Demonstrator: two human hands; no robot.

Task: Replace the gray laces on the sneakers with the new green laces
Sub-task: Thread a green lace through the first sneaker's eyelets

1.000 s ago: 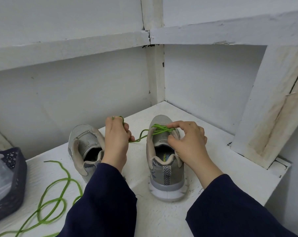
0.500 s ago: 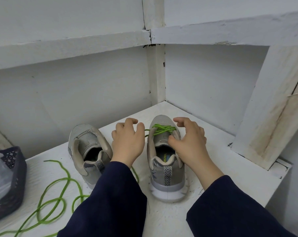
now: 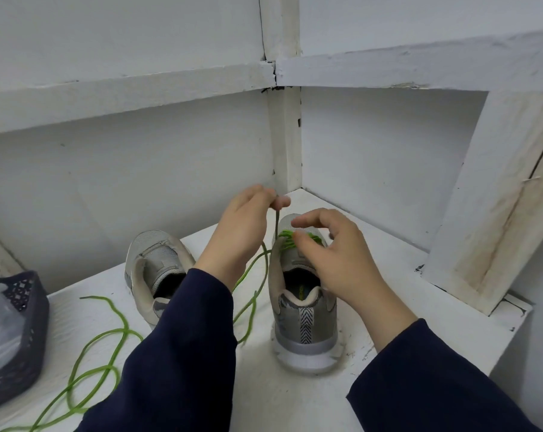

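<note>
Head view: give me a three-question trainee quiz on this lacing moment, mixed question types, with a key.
1. Which hand pinches an end of the green lace above the right sneaker? A) left hand B) right hand C) neither
2. True or false: the left sneaker is already laced.
3. Fill in: the dark basket sits to the ___ of both sneakers.
Key: 1 A; 2 false; 3 left.
</note>
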